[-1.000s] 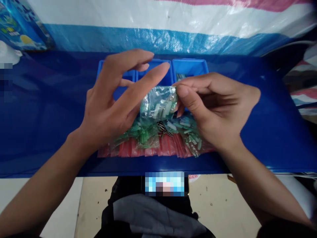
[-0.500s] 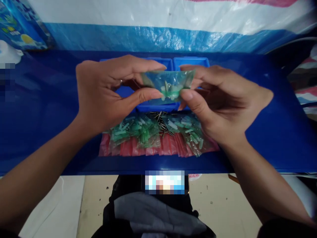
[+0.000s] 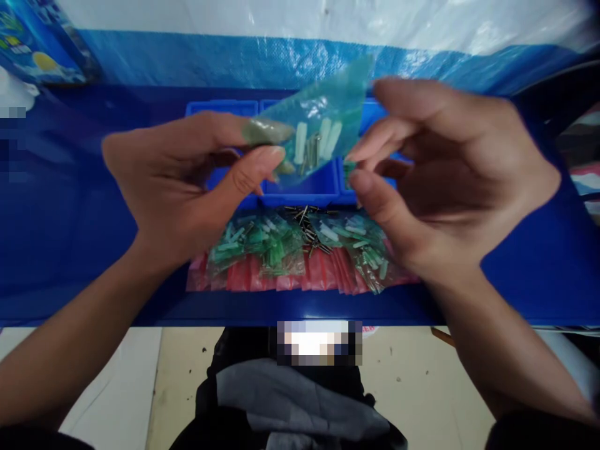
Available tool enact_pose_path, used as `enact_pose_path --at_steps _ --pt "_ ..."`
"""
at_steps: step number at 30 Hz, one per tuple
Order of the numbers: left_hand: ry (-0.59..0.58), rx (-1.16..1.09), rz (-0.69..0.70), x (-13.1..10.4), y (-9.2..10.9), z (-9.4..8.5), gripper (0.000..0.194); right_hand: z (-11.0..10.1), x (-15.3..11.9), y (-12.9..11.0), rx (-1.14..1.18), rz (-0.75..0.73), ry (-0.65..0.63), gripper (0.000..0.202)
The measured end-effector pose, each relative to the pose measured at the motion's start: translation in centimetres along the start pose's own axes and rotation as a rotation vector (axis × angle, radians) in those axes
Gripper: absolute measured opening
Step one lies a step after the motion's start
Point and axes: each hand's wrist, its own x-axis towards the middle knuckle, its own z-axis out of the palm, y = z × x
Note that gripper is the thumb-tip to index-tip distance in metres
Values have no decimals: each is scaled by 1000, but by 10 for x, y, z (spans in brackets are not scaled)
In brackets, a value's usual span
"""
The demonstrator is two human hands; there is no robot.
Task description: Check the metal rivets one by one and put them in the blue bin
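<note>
A small green see-through plastic bag [image 3: 344,94] hangs tilted over the blue trays, with its right corner raised. Inside it show a few pale plastic plugs [image 3: 300,142] and thin metal screws [image 3: 313,153]. My left hand [image 3: 164,181] pinches the bag's left end between thumb and fingers. My right hand [image 3: 459,156] is just right of the bag, slightly blurred, thumb and fingers apart and nothing seen between them. Below lie more filled green bags [image 3: 281,247], a heap of loose dark screws [image 3: 307,228] and a row of pinkish-red bags [image 3: 323,275].
Blue plastic trays [image 3: 300,199] stand behind the heap on a dark blue table [image 3: 525,250]. A striped plastic sheet [image 3: 187,59] rises at the back. A blue printed package [image 3: 44,47] and a white object [image 3: 14,94] are at the far left.
My right hand has come off the bag and moved right, its fingers parting. The bag, folded and held by both hands before, now spreads out tilted in my left hand, which shifted left.
</note>
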Motion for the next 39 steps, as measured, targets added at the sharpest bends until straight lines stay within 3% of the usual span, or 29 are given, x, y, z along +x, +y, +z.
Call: enact_pose_path --at_steps 2,4,9,11,13,14,17,18,20,21,24,26,30,36,39 --pt "-8 -38 7 -3 3 5 17 -7 2 1 -147 -112 -37 67" --pt "-64 -115 -17 -6 6 8 27 -13 3 3 -252 -134 -99 71" --pt "-104 -308 -214 -8 12 9 28 -12 5 15 -95 -268 -161 80" --pt "-110 -380 -258 -8 13 8 32 -8 6 15 -83 -318 -182 78" --pt "-134 -409 -284 -8 12 7 33 -4 7 10 -99 -385 -140 63" --pt "-154 -395 -282 -8 11 6 30 -3 7 7 -112 -370 -107 53" --pt "-168 -274 -213 -6 8 4 24 -6 8 9 -141 -125 84 33" --pt "-144 -231 -175 -6 7 4 24 -9 9 15 -156 -5 146 32" --pt "-72 -168 -99 -4 3 3 25 -18 13 34 -169 46 256 42" --pt "-40 -150 -75 -3 2 3 26 -23 15 46 -223 102 215 44" --pt "13 -107 -57 -3 0 3 26 -37 21 80 -485 182 -32 20" --pt "29 -81 -59 -4 1 4 24 -42 22 91 -592 198 -109 17" --pt "40 -52 -48 -4 1 5 22 -43 19 86 -717 168 -145 25" --pt "60 -17 -14 -4 -3 5 21 -42 11 81 -554 65 -351 39" --pt "61 97 16 -4 -1 4 23 -40 10 77 -599 27 -326 38"
